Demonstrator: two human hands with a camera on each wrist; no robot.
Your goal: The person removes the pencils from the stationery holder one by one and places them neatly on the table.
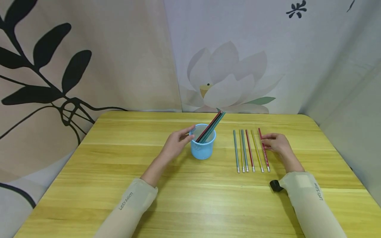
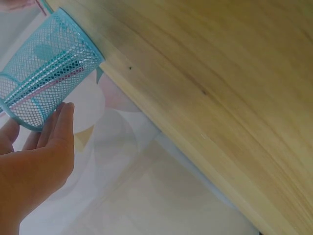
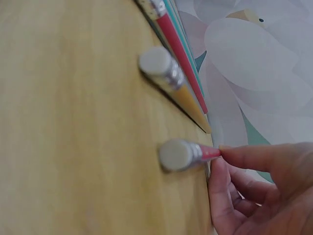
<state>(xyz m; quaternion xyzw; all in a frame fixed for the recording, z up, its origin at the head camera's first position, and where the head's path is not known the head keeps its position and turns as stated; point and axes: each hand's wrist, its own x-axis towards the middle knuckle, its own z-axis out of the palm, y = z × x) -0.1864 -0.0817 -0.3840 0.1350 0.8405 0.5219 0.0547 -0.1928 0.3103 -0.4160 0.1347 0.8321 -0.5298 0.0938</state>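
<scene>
Over there the left hand point(image 1: 174, 142) has thumb and fingers curved round the near side of the blue mesh pencil cup point(image 1: 202, 152), probably to steady it, since pencils point(image 1: 212, 127) lean inside. Well apart from it, the right hand point(image 1: 277, 142) pinches a pinkish-red eraser-tipped pencil point(image 1: 265, 157); whether that clears the table point(image 1: 178, 201), I can't tell. Between the hands, five loose pencils point(image 1: 245, 150) lie spaced, erasers toward the person, perhaps so each is easily picked.
</scene>
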